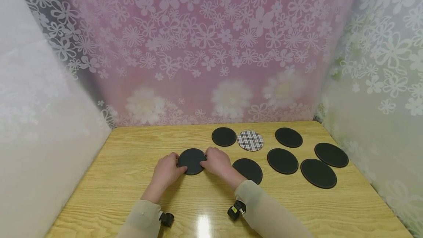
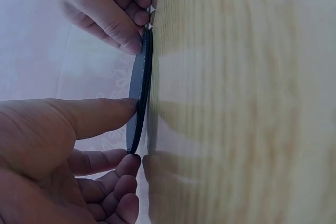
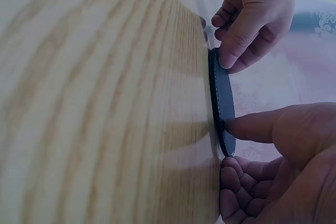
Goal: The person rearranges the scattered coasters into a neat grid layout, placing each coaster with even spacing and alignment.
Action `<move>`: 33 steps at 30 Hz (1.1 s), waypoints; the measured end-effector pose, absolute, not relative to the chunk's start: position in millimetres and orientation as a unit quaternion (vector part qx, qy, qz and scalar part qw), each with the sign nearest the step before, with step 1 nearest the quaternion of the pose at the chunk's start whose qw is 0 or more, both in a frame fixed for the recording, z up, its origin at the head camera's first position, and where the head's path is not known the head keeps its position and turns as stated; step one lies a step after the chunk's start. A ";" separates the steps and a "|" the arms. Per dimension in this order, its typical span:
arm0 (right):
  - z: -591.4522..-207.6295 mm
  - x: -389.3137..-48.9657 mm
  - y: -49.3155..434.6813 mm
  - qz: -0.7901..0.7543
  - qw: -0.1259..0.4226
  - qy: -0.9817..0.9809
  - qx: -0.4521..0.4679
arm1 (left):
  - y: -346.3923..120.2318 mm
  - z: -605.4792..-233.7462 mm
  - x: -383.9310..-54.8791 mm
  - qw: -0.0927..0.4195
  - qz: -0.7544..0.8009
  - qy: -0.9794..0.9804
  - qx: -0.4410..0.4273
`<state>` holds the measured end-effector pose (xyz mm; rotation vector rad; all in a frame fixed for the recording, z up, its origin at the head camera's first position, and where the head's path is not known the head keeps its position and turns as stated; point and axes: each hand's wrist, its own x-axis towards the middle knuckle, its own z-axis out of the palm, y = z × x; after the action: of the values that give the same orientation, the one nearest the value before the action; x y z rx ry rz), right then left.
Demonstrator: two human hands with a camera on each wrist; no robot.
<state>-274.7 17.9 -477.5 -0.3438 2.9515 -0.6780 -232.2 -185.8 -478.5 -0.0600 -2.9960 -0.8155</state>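
Observation:
A round black coaster (image 1: 191, 161) with stitching along its rim lies between my two hands, left of the table's middle. My left hand (image 1: 166, 170) pinches its left edge, thumb on top and fingers at the rim. On the opposite edge, my right hand (image 1: 218, 161) does the same. Seen edge-on in the left wrist view, the coaster (image 2: 138, 93) sits very close to the tabletop, and its rim looks layered; whether it is one piece or two stacked, I cannot tell. In the right wrist view both thumbs press the upper face of the coaster (image 3: 224, 98).
A black coaster (image 1: 248, 170) is partly behind my right forearm. Further back lie another black one (image 1: 224, 136) and a white plaid coaster (image 1: 250, 141). Several more black coasters (image 1: 282, 161) spread over the right side of the wooden table (image 1: 132, 146). Flowered curtains enclose it.

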 end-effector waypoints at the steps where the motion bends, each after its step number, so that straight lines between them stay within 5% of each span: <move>1: -477.1 -274.5 17.9 -0.220 0.047 0.968 -0.114 | -185.5 -478.3 -231.9 0.019 -0.261 -0.965 -0.021; 33: -474.4 -275.2 18.7 -0.211 0.055 0.968 -0.125 | -188.9 -479.5 -235.2 0.014 -0.259 -0.965 -0.034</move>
<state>-275.2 18.7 -474.4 -0.3780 2.9388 -0.6406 -235.2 -188.9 -479.5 -0.1062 -3.0060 -0.8065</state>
